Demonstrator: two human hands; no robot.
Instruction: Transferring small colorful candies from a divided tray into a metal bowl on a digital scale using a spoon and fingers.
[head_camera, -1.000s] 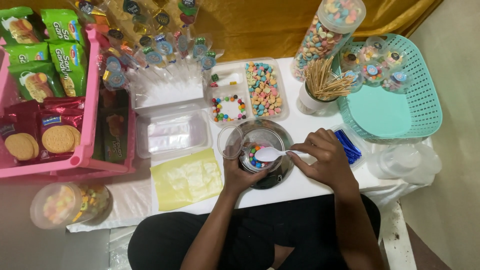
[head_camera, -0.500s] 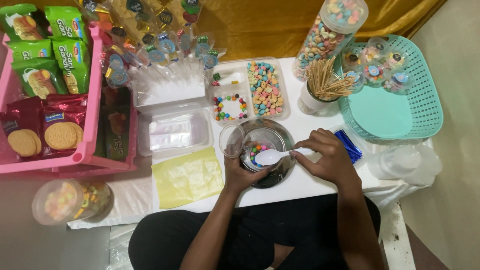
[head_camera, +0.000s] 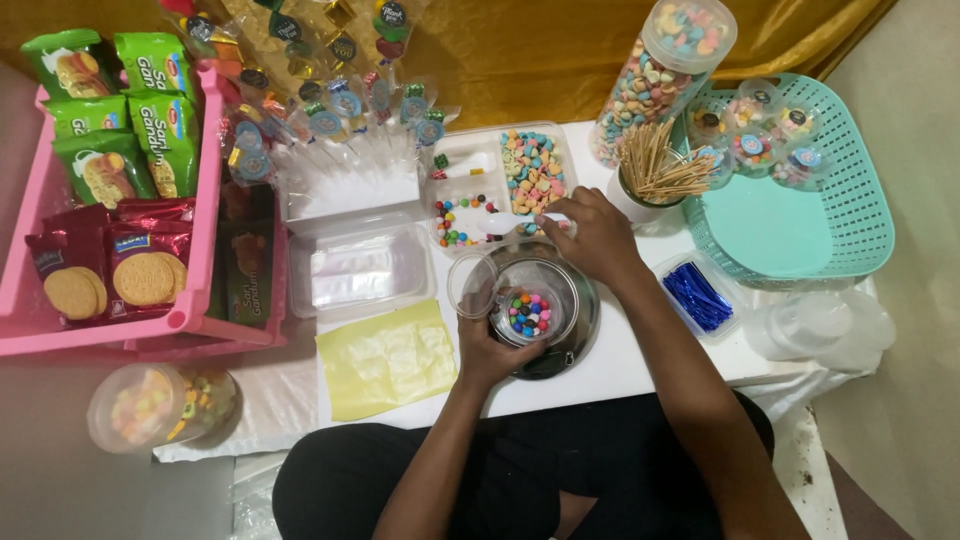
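Observation:
My left hand (head_camera: 488, 352) grips a small clear round cup (head_camera: 528, 312) holding several coloured candy beads, with its hinged lid (head_camera: 470, 285) open to the left. The cup rests over a dark round dish (head_camera: 575, 345) on the white table. My right hand (head_camera: 597, 238) is up at the near edge of a clear divided tray (head_camera: 470, 165) of coloured candies. Its fingers are curled around a white spoon (head_camera: 540, 227), which is mostly hidden.
A pink basket (head_camera: 205, 200) of biscuit packs stands at left, and a teal basket (head_camera: 850, 210) with small filled cups at right. Also here: a tall candy jar (head_camera: 660, 70), a cup of wooden sticks (head_camera: 655, 170), blue twist ties (head_camera: 697, 295), an empty clear box (head_camera: 360, 268), a yellow sheet (head_camera: 385, 358).
My right hand has lifted the spoon out of the cup and moved up to the candy tray. The left hand still holds the cup, which now shows candies inside.

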